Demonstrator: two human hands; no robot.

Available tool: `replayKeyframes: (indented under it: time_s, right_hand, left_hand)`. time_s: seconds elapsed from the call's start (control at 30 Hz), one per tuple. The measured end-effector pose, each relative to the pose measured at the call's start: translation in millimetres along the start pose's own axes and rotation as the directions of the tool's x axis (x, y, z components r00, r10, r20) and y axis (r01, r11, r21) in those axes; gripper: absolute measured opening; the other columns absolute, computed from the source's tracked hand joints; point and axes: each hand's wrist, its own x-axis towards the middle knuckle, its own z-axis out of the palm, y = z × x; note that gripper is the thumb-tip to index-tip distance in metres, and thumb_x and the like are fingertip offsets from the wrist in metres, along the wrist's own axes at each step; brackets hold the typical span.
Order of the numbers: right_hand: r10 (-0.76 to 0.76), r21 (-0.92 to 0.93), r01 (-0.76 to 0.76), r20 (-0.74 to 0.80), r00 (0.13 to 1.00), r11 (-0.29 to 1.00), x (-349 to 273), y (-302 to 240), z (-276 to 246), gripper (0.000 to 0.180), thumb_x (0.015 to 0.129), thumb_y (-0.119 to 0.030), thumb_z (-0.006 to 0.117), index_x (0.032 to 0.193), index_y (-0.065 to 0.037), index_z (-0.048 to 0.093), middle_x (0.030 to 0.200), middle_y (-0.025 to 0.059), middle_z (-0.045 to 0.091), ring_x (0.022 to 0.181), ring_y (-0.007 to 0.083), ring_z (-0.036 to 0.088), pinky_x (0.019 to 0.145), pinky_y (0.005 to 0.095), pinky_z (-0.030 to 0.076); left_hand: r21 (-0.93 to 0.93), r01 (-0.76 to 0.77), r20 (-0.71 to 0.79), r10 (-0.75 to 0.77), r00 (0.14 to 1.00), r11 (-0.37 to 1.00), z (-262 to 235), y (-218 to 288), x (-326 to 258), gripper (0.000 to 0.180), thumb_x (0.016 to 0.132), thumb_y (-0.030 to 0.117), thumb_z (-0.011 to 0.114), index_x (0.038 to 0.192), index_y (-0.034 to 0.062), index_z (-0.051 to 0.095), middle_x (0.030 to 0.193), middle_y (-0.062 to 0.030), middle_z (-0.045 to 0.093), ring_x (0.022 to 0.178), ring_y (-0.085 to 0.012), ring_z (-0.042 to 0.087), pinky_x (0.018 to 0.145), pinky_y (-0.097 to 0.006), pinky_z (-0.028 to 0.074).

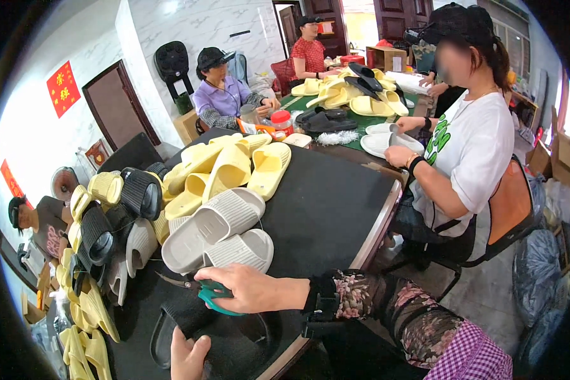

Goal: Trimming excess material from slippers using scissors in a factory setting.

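My right hand (256,288) is closed round the teal handles of a pair of scissors (215,297). Their dark blades point left, just above a black slipper (199,316). At the lower edge my left hand (187,360) grips that slipper by its near side, thumb and finger bent over it. A second black slipper shape (237,345) lies under my right wrist, partly hidden in the dark. Just beyond the scissors rests a pair of light grey slippers (214,227), one overlapping the other. Whether the blades touch anything cannot be made out.
Yellow slippers (269,171) are heaped behind the grey pair. Mixed black, grey and yellow slippers (139,193) pile along the table's left edge. A co-worker in white (468,145) at right handles whitish slippers (386,142). Other people sit around a green-topped table (373,118).
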Motion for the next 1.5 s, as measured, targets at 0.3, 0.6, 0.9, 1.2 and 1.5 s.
replayKeyframes:
  time_s: [0.3, 0.6, 0.9, 1.2, 1.5]
  right_hand:
    - [0.008, 0.054, -0.008, 0.000, 1.000, 0.999, 0, -1, 1, 0.043, 0.079, -0.016, 0.066, 0.116, -0.003, 0.048, 0.078, 0.0114, 0.062, 0.070, 0.0271, 0.063, 0.063, 0.0349, 0.047]
    - [0.009, 0.074, -0.009, 0.001, 1.000, 0.997, 1, -3, 0, 0.043, 0.080, -0.011, 0.066, 0.117, -0.003, 0.047, 0.086, 0.0105, 0.063, 0.080, 0.0221, 0.063, 0.071, 0.0312, 0.047]
    - [0.042, 0.159, -0.046, 0.028, 0.999, 0.986, -2, 1, 2, 0.043, 0.081, -0.007, 0.065, 0.120, -0.004, 0.048, 0.097, 0.0080, 0.063, 0.088, 0.0117, 0.061, 0.078, 0.0271, 0.048]
    - [0.165, 0.260, -0.166, 0.027, 0.986, 0.951, -2, -11, 4, 0.045, 0.081, -0.004, 0.066, 0.122, -0.002, 0.046, 0.085, 0.0021, 0.058, 0.078, 0.0059, 0.055, 0.069, 0.0209, 0.046]
    - [0.257, 0.278, -0.285, 0.131, 0.957, 0.918, -1, -13, 10, 0.047, 0.080, -0.001, 0.067, 0.123, -0.004, 0.046, 0.087, -0.0002, 0.056, 0.077, 0.0038, 0.053, 0.071, 0.0197, 0.044]
  left_hand:
    - [-0.055, 0.019, 0.020, -0.018, 1.000, 0.998, -9, -8, 8, 0.033, 0.089, 0.006, 0.055, 0.120, 0.0006, 0.047, 0.062, 0.0057, 0.043, 0.045, -0.0018, 0.031, 0.041, -0.019, 0.022]
    - [-0.027, 0.043, -0.049, -0.045, 0.998, 0.999, -17, 12, -5, 0.042, 0.089, 0.006, 0.056, 0.128, -0.0014, 0.042, 0.058, 0.0050, 0.042, 0.041, -0.0016, 0.032, 0.037, -0.018, 0.024]
    - [0.053, -0.119, -0.323, 0.129, 0.937, 0.992, -43, -29, 9, 0.037, 0.084, 0.004, 0.051, 0.120, -0.0021, 0.044, 0.067, 0.0033, 0.046, 0.049, -0.0045, 0.039, 0.036, -0.022, 0.032]
    - [0.081, -0.156, -0.376, 0.175, 0.910, 0.984, -62, -16, 23, 0.056, 0.088, 0.014, 0.053, 0.129, -0.0148, 0.027, 0.061, -0.0010, 0.047, 0.043, -0.0048, 0.041, 0.036, -0.019, 0.034]
    - [0.437, -0.090, -0.326, 0.251, 0.912, 0.895, -78, -35, 21, 0.059, 0.087, 0.019, 0.059, 0.129, -0.0126, 0.033, 0.065, -0.0022, 0.055, 0.043, -0.0040, 0.041, 0.035, -0.020, 0.030]
